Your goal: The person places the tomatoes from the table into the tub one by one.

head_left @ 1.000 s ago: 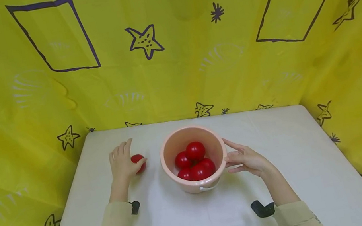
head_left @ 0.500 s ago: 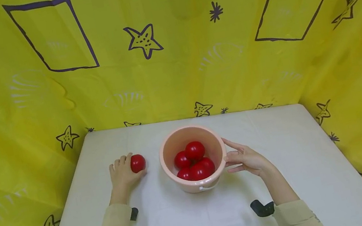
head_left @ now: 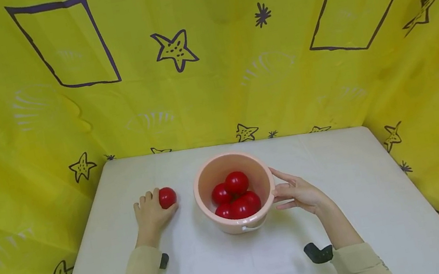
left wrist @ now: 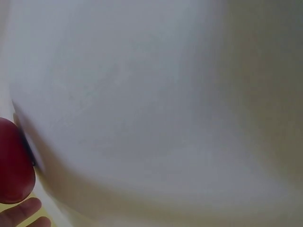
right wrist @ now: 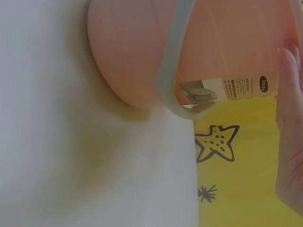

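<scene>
My left hand (head_left: 151,220) grips a smooth red tomato (head_left: 167,197) on the table, left of the bucket, with its fingers on the far left side and thumb on the near side. In the left wrist view the tomato (left wrist: 15,163) shows at the left edge, with fingertips (left wrist: 21,212) just below it. A pink bucket (head_left: 202,182) stands upright at the middle, holding several red tomatoes (head_left: 236,183). My right hand (head_left: 302,195) holds the bucket's right side, one fingertip lapping onto the rim. The right wrist view shows the bucket (right wrist: 128,47) from outside, with fingers (right wrist: 289,71) against it.
A white cloth covers the table (head_left: 226,273). Yellow curtain (head_left: 219,88) with starfish drawings encloses the back and both sides. The bucket's pale handle (right wrist: 170,61) hangs down outside, near a printed label (right wrist: 232,89).
My left hand has drawn slightly nearer and lowered, and its fingers have closed round the tomato, which now shows more fully. My right hand and the bucket have stayed in place.
</scene>
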Available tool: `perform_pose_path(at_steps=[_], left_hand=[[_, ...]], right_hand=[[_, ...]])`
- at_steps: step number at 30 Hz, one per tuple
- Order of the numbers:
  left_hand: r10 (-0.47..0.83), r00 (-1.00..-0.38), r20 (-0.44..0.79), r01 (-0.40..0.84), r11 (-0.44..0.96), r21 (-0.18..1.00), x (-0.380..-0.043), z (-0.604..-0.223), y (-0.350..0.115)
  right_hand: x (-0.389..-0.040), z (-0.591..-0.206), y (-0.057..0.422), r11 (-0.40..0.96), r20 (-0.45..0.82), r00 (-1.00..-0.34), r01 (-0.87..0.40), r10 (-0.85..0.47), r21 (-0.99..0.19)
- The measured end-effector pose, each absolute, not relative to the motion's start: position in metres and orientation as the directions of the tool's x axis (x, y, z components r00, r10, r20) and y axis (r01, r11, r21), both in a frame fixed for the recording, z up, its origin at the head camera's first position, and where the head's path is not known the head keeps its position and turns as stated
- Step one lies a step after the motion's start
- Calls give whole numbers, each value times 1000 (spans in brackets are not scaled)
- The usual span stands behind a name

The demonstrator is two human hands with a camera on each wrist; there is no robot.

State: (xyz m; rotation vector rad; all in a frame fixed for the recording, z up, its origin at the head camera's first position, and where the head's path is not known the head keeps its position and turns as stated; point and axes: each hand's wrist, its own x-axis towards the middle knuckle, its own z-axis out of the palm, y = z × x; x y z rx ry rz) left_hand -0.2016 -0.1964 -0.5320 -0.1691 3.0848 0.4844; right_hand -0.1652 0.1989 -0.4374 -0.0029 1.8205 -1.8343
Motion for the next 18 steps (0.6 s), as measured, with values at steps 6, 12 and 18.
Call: perform_pose_path(at_steps=[6,12,18], left_hand=[[-104,-995,-7,-101,946,309,-202,-529,-193],[-63,-992,110,-22,939,344,-209,-509,-186],[8,-961,278,90,954,285,-217,-471,-174]], right_hand=[[-166,-438,199,77,-385,-848,384,-365,-920],[-166,-439,200,75,-372,-846,373,-381,-925],[-166,-438,199,79,-380,-848,379,-370,-922]])
